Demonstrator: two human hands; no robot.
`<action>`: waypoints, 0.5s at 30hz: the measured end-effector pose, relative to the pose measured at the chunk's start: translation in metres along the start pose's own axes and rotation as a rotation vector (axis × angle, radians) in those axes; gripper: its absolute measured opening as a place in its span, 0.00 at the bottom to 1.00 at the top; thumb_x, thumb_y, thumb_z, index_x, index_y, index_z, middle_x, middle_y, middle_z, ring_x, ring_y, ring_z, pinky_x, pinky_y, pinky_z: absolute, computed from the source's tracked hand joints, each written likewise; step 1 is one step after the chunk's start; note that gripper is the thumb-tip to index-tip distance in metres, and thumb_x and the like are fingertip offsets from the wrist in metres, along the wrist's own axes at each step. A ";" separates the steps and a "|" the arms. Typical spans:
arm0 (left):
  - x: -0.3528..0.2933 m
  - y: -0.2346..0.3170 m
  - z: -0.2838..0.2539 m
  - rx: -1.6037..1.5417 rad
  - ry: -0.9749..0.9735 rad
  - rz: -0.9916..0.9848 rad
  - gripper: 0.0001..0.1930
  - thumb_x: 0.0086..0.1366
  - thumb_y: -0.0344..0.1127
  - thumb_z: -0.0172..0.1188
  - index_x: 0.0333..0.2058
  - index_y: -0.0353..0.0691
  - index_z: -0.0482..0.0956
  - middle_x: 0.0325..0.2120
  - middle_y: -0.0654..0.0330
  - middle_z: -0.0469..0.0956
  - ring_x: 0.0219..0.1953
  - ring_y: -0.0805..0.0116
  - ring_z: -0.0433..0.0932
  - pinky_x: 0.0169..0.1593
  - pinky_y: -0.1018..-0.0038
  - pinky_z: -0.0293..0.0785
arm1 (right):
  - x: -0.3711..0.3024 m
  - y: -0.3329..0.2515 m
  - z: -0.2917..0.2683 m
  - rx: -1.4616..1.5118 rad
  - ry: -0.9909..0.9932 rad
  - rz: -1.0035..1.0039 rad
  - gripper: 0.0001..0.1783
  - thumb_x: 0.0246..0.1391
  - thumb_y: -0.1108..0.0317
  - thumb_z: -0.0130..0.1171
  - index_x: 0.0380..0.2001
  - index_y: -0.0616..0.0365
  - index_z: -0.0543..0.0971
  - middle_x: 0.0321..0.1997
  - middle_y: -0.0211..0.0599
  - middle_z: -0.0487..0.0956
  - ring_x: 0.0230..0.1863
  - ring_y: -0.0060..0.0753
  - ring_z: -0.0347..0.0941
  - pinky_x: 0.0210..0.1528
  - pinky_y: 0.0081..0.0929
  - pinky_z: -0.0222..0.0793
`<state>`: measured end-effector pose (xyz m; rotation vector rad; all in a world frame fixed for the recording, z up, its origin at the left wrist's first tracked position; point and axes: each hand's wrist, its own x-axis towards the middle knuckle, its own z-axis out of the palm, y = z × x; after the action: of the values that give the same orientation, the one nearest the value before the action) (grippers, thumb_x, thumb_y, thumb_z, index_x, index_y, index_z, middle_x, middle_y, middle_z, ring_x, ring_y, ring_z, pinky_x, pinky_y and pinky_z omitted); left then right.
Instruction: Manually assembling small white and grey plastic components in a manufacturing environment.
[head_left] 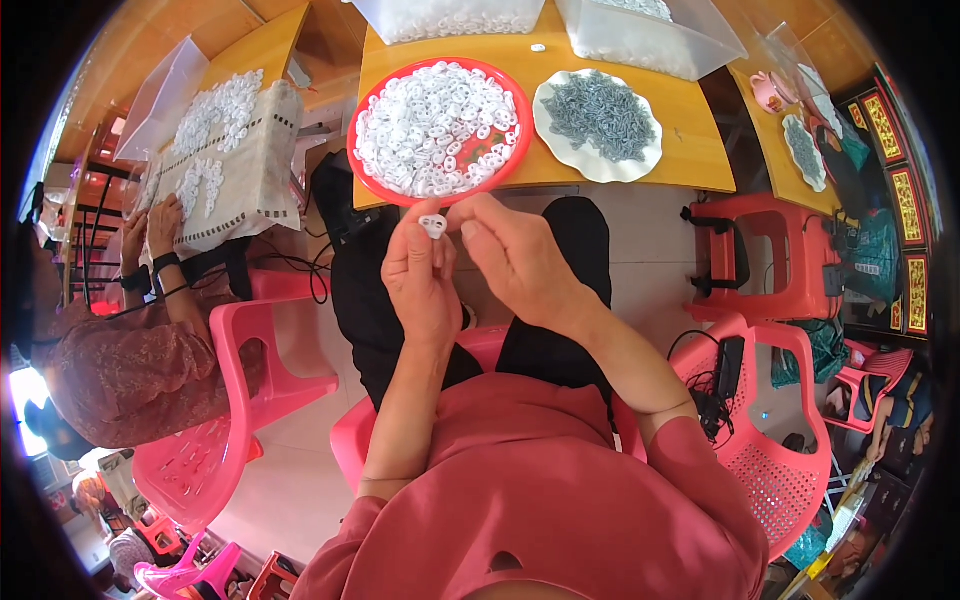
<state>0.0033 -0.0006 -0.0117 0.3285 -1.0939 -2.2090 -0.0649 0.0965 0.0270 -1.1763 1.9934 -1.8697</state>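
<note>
A yellow wooden table (690,165) stands beyond the grip, in a tiled room with pink plastic chairs (745,470) behind and to the right of it. The left hand (418,285) has a small white holed plastic piece (433,226) pinched between its thumb and fingers, out over the lap and just short of the table edge. Close on the right of that pinch, the right hand (525,262) has its thumb and forefinger drawn together — whether anything lies between them I cannot tell. Straight beyond the grip, a round red tray (526,118) holds a heap of similar white pieces (430,125); beyond it and to the right, a scalloped white plate (600,174) bears a mound of small grey pieces (603,112). Farther left of the grip, a co-worker's hands (150,235) rest at a cloth-covered table (265,160).

The held piece looks light, stiff and smooth, so it could slip if pinched at a slant; its outer rim seems the best hold — fingertips on opposite edges, holes left uncovered
</note>
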 end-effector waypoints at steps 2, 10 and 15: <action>0.000 0.000 -0.004 0.006 -0.027 0.005 0.17 0.69 0.39 0.47 0.47 0.32 0.72 0.18 0.72 0.61 0.19 0.85 0.55 0.23 0.86 0.51 | 0.002 -0.004 -0.005 0.190 -0.061 0.150 0.10 0.59 0.67 0.48 0.33 0.64 0.73 0.20 0.32 0.71 0.23 0.18 0.67 0.25 0.20 0.63; -0.005 -0.003 0.003 0.022 -0.023 0.001 0.17 0.69 0.39 0.47 0.48 0.31 0.72 0.19 0.73 0.64 0.20 0.86 0.56 0.23 0.86 0.51 | 0.004 -0.007 -0.014 0.428 -0.153 0.423 0.11 0.58 0.63 0.53 0.31 0.59 0.77 0.18 0.22 0.70 0.18 0.08 0.59 0.18 0.10 0.51; -0.005 -0.003 -0.002 -0.034 -0.142 0.017 0.17 0.68 0.37 0.50 0.50 0.32 0.71 0.20 0.72 0.65 0.21 0.85 0.58 0.24 0.87 0.52 | 0.005 -0.017 -0.014 0.523 -0.086 0.471 0.10 0.55 0.68 0.55 0.25 0.64 0.77 0.16 0.23 0.71 0.18 0.10 0.62 0.19 0.12 0.57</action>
<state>0.0064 0.0030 -0.0154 0.1487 -1.1279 -2.2608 -0.0695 0.1059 0.0465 -0.5712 1.4320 -1.8700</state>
